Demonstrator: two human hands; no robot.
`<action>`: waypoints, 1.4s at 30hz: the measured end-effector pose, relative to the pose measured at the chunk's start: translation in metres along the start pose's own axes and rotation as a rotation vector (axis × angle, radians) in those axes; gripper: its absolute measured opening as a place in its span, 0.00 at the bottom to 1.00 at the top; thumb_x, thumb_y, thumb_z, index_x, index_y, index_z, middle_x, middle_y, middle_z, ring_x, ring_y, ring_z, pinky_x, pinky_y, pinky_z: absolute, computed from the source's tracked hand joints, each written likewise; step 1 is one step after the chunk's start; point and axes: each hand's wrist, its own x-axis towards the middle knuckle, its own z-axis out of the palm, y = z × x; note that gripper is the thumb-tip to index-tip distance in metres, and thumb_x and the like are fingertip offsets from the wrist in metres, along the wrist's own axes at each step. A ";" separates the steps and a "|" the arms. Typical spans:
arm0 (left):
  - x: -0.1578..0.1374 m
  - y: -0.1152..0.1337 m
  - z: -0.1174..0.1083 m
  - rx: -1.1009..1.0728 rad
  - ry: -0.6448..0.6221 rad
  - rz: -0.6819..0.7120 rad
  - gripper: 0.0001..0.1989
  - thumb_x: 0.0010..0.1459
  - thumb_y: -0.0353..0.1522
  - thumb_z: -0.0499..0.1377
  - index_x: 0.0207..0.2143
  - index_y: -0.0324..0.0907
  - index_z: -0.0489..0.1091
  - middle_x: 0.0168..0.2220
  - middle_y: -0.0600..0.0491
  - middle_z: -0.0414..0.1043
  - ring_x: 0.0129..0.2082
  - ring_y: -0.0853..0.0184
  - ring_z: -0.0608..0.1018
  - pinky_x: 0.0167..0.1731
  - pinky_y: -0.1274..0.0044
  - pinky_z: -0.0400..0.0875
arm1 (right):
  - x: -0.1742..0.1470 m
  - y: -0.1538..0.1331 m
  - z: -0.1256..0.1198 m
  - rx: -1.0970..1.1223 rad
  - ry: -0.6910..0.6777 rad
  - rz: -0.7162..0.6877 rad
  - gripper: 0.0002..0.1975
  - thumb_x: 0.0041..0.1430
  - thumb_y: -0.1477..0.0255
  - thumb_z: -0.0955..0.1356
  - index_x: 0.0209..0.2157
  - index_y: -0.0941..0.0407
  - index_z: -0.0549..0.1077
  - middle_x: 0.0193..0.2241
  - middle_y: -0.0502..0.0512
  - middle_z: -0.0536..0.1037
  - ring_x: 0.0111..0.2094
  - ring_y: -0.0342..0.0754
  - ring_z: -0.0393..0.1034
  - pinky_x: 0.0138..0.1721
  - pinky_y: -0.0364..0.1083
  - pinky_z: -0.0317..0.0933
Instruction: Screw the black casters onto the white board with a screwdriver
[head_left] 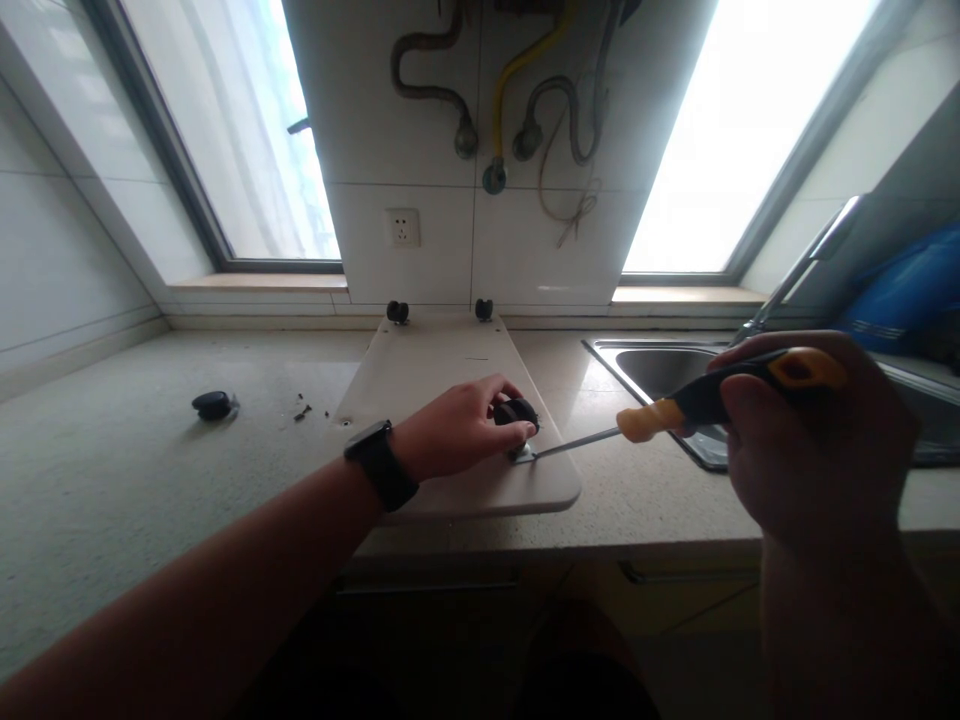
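Note:
My left hand, with a black watch on its wrist, grips a black caster wheel at the near right corner of a white board. My right hand is wrapped round a black and yellow screwdriver. Its tip touches the caster's metal mounting plate; whether it sits in a screw I cannot tell. Two more casters, a left one and a right one, stand at the board's far end. A bare hole shows near the board's left edge.
A loose black caster and several small screws lie on the speckled countertop to the left. At the right is a steel sink with a faucet. A wall socket and pipes are behind.

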 end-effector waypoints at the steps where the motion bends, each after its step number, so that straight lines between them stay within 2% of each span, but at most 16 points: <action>1: 0.001 0.000 0.001 -0.003 0.003 0.005 0.26 0.62 0.48 0.63 0.55 0.41 0.71 0.49 0.45 0.77 0.46 0.56 0.78 0.46 0.63 0.73 | 0.000 -0.001 0.000 0.000 0.001 0.002 0.03 0.58 0.67 0.73 0.35 0.44 0.77 0.30 0.50 0.75 0.24 0.47 0.70 0.20 0.51 0.67; 11: 0.003 0.002 0.002 -0.009 0.004 0.043 0.23 0.63 0.44 0.63 0.56 0.41 0.72 0.48 0.44 0.78 0.44 0.57 0.79 0.43 0.65 0.73 | -0.003 -0.005 0.000 -0.056 0.003 -0.014 0.03 0.58 0.66 0.73 0.36 0.43 0.77 0.30 0.51 0.75 0.24 0.49 0.70 0.22 0.53 0.65; 18: 0.005 -0.002 0.002 -0.093 -0.025 0.027 0.25 0.62 0.44 0.64 0.57 0.41 0.71 0.50 0.44 0.78 0.45 0.58 0.79 0.45 0.64 0.75 | -0.002 -0.003 -0.003 -0.033 -0.001 0.024 0.02 0.57 0.65 0.73 0.34 0.44 0.77 0.29 0.51 0.74 0.24 0.50 0.71 0.21 0.54 0.67; 23: 0.005 -0.003 0.002 -0.135 -0.041 0.038 0.25 0.62 0.42 0.64 0.57 0.41 0.71 0.49 0.43 0.78 0.45 0.58 0.79 0.45 0.65 0.76 | -0.002 0.003 -0.005 0.008 0.060 0.049 0.03 0.55 0.64 0.74 0.33 0.44 0.78 0.27 0.52 0.73 0.23 0.52 0.70 0.19 0.54 0.65; 42: 0.004 -0.002 0.001 -0.061 -0.023 0.031 0.24 0.63 0.44 0.64 0.57 0.42 0.72 0.49 0.46 0.78 0.45 0.59 0.78 0.46 0.65 0.74 | -0.004 0.008 -0.006 0.032 0.062 0.057 0.04 0.56 0.64 0.75 0.34 0.44 0.78 0.29 0.53 0.74 0.25 0.51 0.71 0.21 0.54 0.68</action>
